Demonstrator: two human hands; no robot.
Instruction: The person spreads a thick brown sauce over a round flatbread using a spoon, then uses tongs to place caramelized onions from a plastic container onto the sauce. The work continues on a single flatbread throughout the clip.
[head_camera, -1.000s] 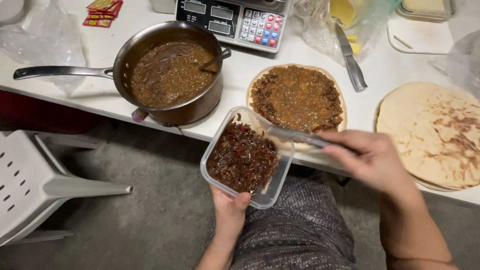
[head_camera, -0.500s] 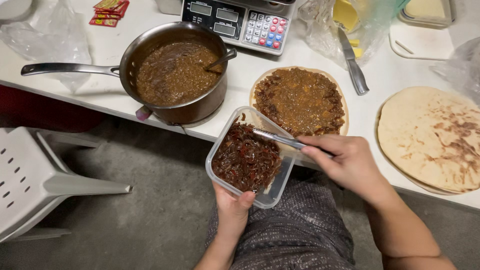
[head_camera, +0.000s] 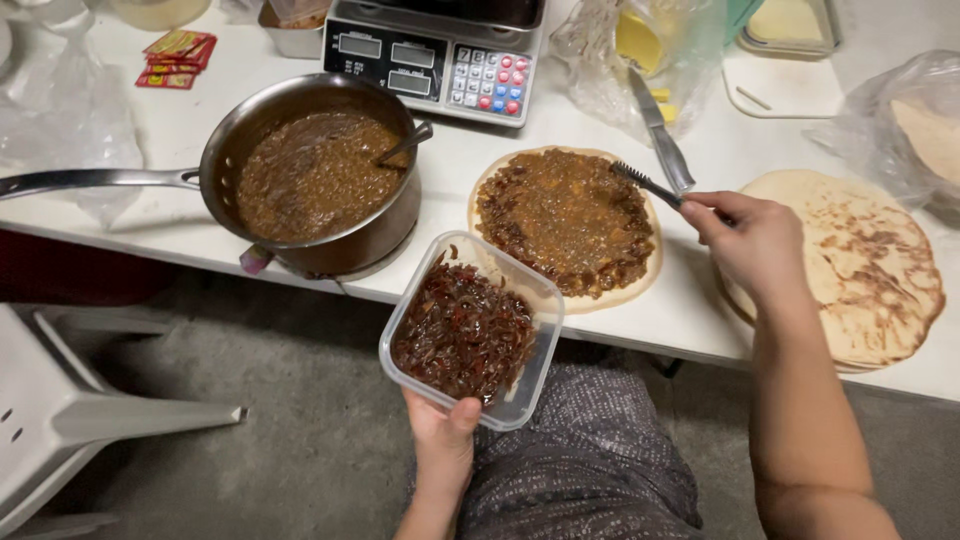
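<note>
My left hand (head_camera: 442, 441) holds a clear plastic tub (head_camera: 472, 328) of dark red-brown shredded filling below the table's edge, over my lap. My right hand (head_camera: 755, 240) grips a black fork (head_camera: 647, 186) whose tines rest at the right rim of a round flatbread (head_camera: 566, 225) spread with brown sauce and dark filling. That flatbread lies on the white table (head_camera: 455, 180) just beyond the tub.
A steel saucepan (head_camera: 310, 180) of brown sauce with a spoon in it stands left of the flatbread. A digital scale (head_camera: 435, 62) sits behind, a knife (head_camera: 658, 135) beside it. A stack of plain flatbreads (head_camera: 870, 265) lies at right. A white chair (head_camera: 70, 420) is at lower left.
My right hand has lifted the fork out of the tub and carried it right and away, onto the far right edge of the sauced flatbread. The tub stays in my left hand.
</note>
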